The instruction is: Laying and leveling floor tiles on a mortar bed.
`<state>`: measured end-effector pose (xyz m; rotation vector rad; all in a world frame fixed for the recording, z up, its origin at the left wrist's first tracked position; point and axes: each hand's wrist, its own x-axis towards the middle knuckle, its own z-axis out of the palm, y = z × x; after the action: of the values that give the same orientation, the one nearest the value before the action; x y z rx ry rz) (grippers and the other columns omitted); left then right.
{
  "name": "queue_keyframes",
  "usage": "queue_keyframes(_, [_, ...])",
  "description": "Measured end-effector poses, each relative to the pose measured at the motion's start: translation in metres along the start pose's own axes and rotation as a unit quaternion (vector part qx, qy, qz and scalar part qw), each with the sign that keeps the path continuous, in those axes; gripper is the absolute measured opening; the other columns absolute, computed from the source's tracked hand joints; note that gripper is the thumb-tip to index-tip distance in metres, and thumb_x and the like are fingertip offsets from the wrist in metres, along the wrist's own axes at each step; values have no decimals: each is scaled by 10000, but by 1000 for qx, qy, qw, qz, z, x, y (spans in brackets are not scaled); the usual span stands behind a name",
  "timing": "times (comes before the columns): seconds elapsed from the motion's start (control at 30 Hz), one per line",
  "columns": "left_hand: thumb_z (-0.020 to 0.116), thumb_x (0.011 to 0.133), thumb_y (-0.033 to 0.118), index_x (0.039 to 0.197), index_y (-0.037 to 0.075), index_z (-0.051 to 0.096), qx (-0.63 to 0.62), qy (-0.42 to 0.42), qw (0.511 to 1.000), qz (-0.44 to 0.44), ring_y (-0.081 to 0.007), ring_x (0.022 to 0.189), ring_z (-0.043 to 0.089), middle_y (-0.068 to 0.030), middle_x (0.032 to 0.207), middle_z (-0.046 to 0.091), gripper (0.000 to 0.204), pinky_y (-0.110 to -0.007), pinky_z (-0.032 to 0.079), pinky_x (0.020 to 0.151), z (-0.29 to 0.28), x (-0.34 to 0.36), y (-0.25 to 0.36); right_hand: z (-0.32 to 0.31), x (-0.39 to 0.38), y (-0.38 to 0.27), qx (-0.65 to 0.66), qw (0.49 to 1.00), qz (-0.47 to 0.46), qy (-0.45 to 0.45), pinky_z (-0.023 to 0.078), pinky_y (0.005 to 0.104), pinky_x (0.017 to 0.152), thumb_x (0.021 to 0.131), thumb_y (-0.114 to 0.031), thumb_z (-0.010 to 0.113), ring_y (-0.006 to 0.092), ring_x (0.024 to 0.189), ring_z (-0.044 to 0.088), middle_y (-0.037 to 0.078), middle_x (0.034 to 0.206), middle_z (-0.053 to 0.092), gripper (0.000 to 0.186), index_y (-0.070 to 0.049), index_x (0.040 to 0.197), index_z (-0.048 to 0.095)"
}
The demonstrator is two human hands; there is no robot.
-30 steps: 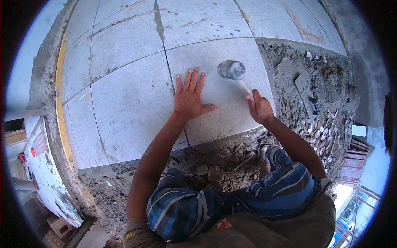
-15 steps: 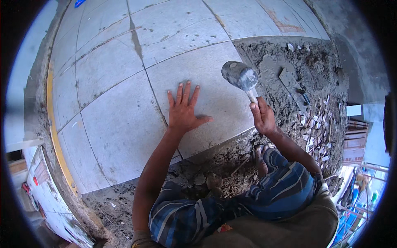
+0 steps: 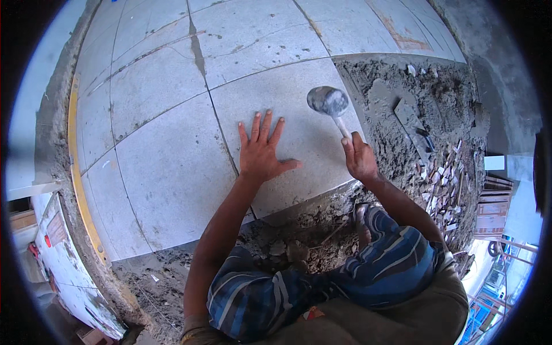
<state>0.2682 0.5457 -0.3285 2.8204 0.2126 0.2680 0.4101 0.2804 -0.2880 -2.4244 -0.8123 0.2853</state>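
Note:
My left hand (image 3: 261,152) lies flat with its fingers spread on a large pale grey floor tile (image 3: 293,95), near the joint on that tile's left side. In my right hand (image 3: 361,161) is the light-coloured handle of a rubber mallet (image 3: 328,102). The mallet's dark, white-smeared head is over the right part of the same tile; whether it touches the surface I cannot tell. Along the tile's right edge lies wet grey mortar (image 3: 376,95). A flat metal trowel (image 3: 411,123) with a dark handle rests on this mortar.
Other tiles (image 3: 167,167) extend left and away from me. A yellow level or straightedge (image 3: 77,190) lies along the left wall. Broken tile pieces (image 3: 443,178) are heaped at the right. Rough soil and mortar (image 3: 322,238) lie around my feet. Reddish-brown panels (image 3: 493,207) stand farther right.
The mallet's head has shifted slightly left and turned, and my right hand has moved a little left with it. My left hand stays flat on the tile. The whole view has shifted slightly.

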Motion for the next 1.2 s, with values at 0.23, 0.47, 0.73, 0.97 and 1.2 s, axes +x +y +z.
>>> queue_keyframes(0.23, [658, 643, 870, 1563, 156, 412, 4, 2, 1000, -8, -362, 1552, 185, -140, 1667, 265, 1190, -714, 62, 1187, -1, 0, 2, 3, -5, 1, -20, 999, 33, -8, 406, 574, 529, 1087, -387, 463, 515, 617, 602, 272, 630, 567, 370, -34, 976, 472])
queue_keyframes(0.47, [658, 662, 852, 1567, 148, 405, 7, 26, 999, 18, -382, 1547, 196, -155, 1666, 260, 1174, -720, 58, 1184, 7, -4, 1, -45, -72, 1, 44, 999, 27, 9, 421, 484, 527, 1080, -350, 507, 437, 565, 589, 194, 604, 516, 330, -29, 1002, 503])
queue_keyframes(0.73, [608, 662, 903, 1551, 163, 439, -8, 11, 997, 82, -369, 1538, 231, -169, 1653, 289, 1170, -712, 70, 1184, 11, -11, 6, -59, -128, 16, 28, 996, 75, 37, 438, 478, 528, 1082, -398, 460, 422, 582, 603, 182, 642, 545, 366, -36, 1049, 504])
queue_keyframes(0.97, [603, 648, 915, 1558, 169, 429, -14, 22, 997, 75, -361, 1540, 228, -163, 1654, 286, 1189, -706, 84, 1188, 6, -10, 8, -20, -140, 45, -109, 984, 115, -87, 472, 560, 556, 1040, -449, 515, 466, 647, 647, 236, 716, 652, 357, -107, 1144, 524])
queue_keyframes(1.2, [597, 636, 918, 1577, 147, 385, -6, -6, 998, 59, -354, 1549, 212, -164, 1659, 276, 1235, -685, 60, 1206, 2, -10, 8, -24, -116, 33, -71, 991, 98, -61, 451, 614, 582, 1046, -456, 512, 513, 676, 631, 273, 749, 647, 381, -78, 1098, 520])
